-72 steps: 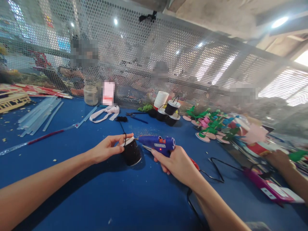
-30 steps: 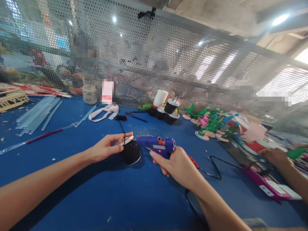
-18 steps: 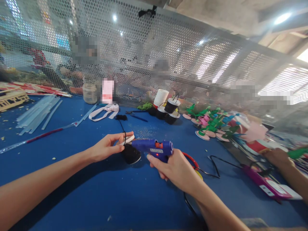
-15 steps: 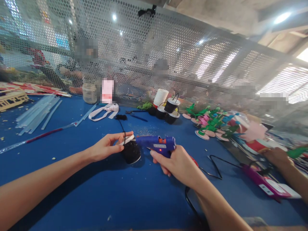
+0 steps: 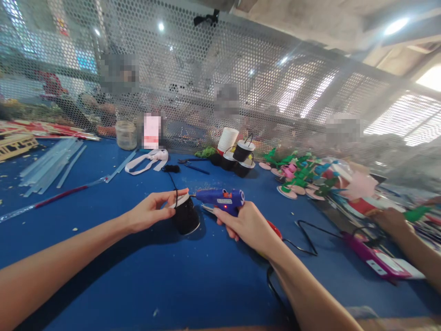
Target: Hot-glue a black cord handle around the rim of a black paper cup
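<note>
Since before, the blue glue gun (image 5: 220, 201) comes back up, tip by the black cup (image 5: 186, 216); left hand (image 5: 151, 212) pinches the black string (image 5: 176, 198) on its rim; right hand (image 5: 246, 223) grips the gun; string looks not stuck yet.

Bare blue tabletop (image 5: 103, 271) lies open from six to nine o'clock of the black cup (image 5: 186, 216). At twelve, a black cord (image 5: 171, 174) crosses. At one, stacked cups (image 5: 237, 156) stand well apart. At three, the glue gun (image 5: 220, 200) blocks, its cable (image 5: 306, 239) looping beyond. A co-worker's hand (image 5: 391, 219) and pink glue gun (image 5: 370, 255) occupy four.
</note>
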{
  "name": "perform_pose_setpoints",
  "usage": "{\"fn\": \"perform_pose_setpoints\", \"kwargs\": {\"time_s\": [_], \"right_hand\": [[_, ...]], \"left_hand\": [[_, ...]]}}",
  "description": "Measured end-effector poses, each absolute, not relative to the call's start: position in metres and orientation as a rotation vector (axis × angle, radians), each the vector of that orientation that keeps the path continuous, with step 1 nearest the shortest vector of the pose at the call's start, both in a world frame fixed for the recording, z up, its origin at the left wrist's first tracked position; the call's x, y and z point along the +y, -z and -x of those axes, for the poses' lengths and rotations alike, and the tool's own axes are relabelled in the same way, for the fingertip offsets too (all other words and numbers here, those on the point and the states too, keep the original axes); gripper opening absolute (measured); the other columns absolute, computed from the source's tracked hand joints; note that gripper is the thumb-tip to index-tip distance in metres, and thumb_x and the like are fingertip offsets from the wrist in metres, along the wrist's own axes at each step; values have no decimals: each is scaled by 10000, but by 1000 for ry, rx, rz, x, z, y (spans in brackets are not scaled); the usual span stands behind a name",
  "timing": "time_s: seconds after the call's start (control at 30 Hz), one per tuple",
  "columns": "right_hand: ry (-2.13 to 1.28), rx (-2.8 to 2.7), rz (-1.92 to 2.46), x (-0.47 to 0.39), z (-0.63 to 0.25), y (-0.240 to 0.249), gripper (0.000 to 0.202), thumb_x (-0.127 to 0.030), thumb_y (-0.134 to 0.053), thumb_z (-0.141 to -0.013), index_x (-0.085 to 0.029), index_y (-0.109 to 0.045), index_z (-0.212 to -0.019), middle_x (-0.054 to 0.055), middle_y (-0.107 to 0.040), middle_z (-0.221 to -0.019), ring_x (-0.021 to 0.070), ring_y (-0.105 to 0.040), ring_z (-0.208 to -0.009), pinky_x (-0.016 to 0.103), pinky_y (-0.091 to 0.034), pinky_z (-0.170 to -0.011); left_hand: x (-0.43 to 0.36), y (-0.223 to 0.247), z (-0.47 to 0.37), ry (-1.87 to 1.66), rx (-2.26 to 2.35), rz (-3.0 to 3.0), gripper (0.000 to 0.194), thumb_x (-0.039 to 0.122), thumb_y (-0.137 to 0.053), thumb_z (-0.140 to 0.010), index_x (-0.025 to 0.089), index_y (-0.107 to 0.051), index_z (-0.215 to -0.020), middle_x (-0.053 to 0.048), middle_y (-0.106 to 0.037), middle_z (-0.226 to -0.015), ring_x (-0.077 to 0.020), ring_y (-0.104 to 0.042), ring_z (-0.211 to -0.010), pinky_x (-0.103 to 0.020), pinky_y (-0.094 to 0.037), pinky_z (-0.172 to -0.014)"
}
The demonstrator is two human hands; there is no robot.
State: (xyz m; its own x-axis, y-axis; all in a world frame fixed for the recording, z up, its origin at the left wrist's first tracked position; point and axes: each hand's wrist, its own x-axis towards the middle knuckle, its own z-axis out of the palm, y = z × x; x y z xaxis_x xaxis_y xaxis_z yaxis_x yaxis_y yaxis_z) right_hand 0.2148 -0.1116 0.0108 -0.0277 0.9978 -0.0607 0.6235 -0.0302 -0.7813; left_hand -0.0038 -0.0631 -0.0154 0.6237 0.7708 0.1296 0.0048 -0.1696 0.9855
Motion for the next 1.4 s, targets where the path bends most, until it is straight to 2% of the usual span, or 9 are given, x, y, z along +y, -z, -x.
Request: {"fn": "perform_pose_setpoints", "kwargs": {"time_s": [0.4, 0.67, 0.8, 0.87, 0.93, 1.07, 1.2, 1.33, 1.4], "right_hand": [[-940, -1276, 1520, -67, -234, -3, 136, -256, -610, -660, -145, -544, -616, -33, -543, -502, 58, -469, -416, 167, -375, -400], [-864, -1372, 1770, -13, -225, 20, 383, -317, -493, -778, -166, -460, -427, 31, -518, -404, 113, -486, -369, 243, -411, -420], [-644, -1479, 1892, -6, -217, 21, 348, -268, -535, -749, -161, -480, -422, 117, -572, -529, 250, -595, -670, 346, -432, -601], [-524, -1559, 1884, -13, -210, 12, 309, -248, -558, -731, -149, -515, -441, 164, -602, -690, 297, -555, -870, 377, -400, -710], [-464, -1673, 1811, -26, -200, -2, 298, -287, -532, -754, -150, -558, -491, 146, -609, -774, 274, -528, -932, 354, -378, -757], [-526, -1918, 1569, -62, -175, -23, 414, -417, -389, -821, -172, -607, -570, 46, -622, -707, 159, -577, -724, 265, -408, -688], [-561, -2101, 1283, -79, -159, -23, 361, -337, -428, -817, -148, -638, -592, 93, -610, -977, 178, -552, -899, 294, -383, -812], [-929, -1942, 1134, -80, -161, -18, 218, -228, -493, -772, -149, -644, -635, 94, -559, -1098, 170, -503, -1034, 285, -376, -862], [-1047, -1759, 1101, -82, -166, -17, 179, -235, -527, -745, -155, -623, -616, 86, -555, -1095, 168, -496, -1042, 291, -378, -862]], "left_hand": [[-67, 10, 7, -731, 683, -1979, 149, 158, -477, -731, 163, -381, -617, -148, -440, -1263, -249, -339, -1224, -389, -296, -940], [-78, -3, 1, -716, 747, -2284, 180, 89, -446, -674, 188, -328, -580, -129, -573, -1060, -226, -295, -1255, -394, -295, -969], [-81, -2, 0, -713, 723, -2379, 190, 72, -441, -657, 192, -314, -580, -105, -592, -990, -212, -304, -1252, -389, -267, -1006], [-82, -2, -1, -717, 703, -2417, 197, 66, -438, -653, 192, -307, -576, -93, -595, -951, -209, -319, -1243, -385, -255, -1017], [-83, -3, -2, -721, 676, -2456, 197, 62, -437, -651, 189, -309, -573, -89, -591, -932, -212, -337, -1228, -380, -252, -1017], [-84, -3, -3, -761, 582, -2533, 165, 73, -450, -651, 177, -350, -571, -72, -571, -852, -204, -475, -1043, -378, -276, -991], [-84, -1, -3, -815, 588, -2527, 137, 93, -452, -661, 168, -383, -570, -28, -493, -673, -154, -480, -753, -323, -406, -819], [-82, -1, -2, -808, 607, -2462, 134, 94, -462, -673, 166, -404, -576, -29, -516, -715, -159, -479, -824, -319, -382, -853], [-80, -1, 0, -787, 647, -2368, 124, 128, -470, -702, 161, -426, -591, -68, -561, -892, -185, -474, -961, -343, -343, -912]]}}
